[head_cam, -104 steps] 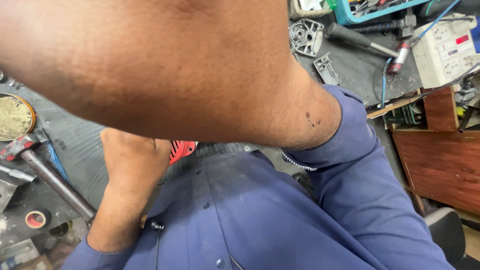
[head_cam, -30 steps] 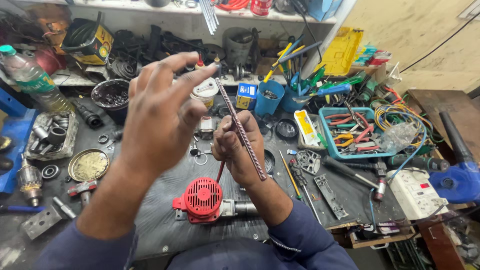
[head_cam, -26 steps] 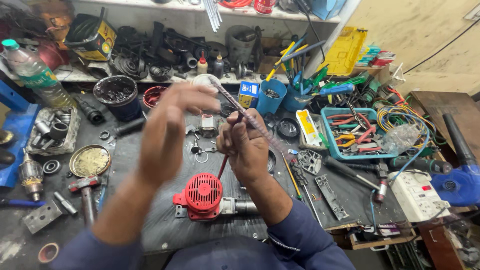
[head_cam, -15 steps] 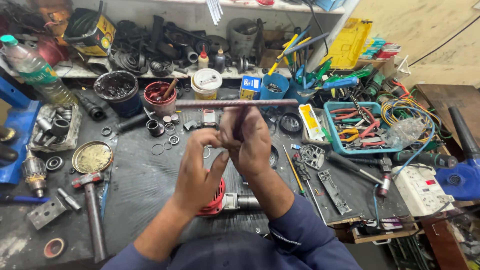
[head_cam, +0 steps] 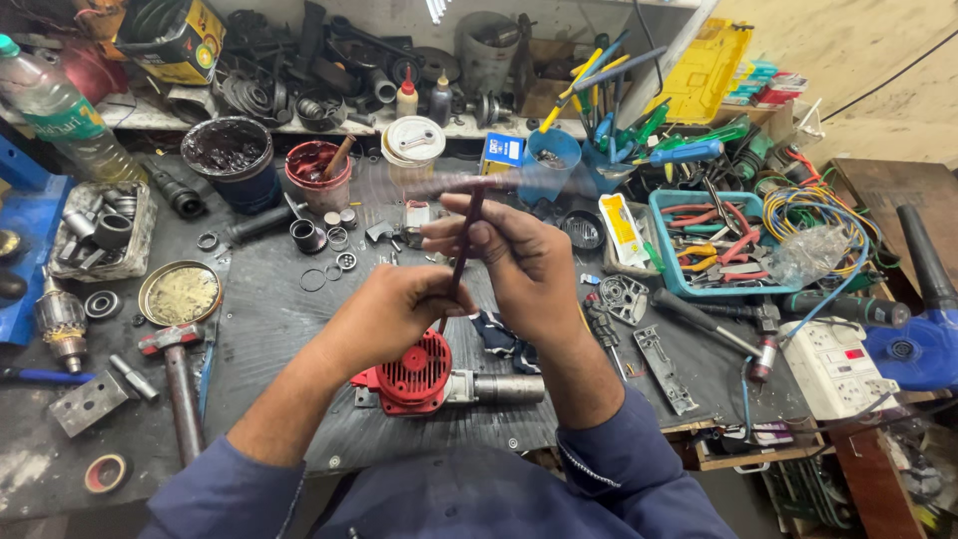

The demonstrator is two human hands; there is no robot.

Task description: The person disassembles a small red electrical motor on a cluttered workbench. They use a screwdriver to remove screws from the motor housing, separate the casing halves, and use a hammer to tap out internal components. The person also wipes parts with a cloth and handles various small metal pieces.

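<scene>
Dark, grease-stained bench (head_cam: 279,329) fills most of view, surface crowded. A cluttered white shelf (head_cam: 150,115) runs along its far edge. Pale yellowish wall (head_cam: 858,50) at upper right. Brown wooden surface (head_cam: 878,185) at right. Light even, no hard shadows.

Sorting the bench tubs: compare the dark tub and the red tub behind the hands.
The dark tub is larger, nearly black, with dark grease inside and nothing sticking out. The red tub is smaller, red, and has a stick standing in it. Both are round, open and side by side on the bench.
</scene>
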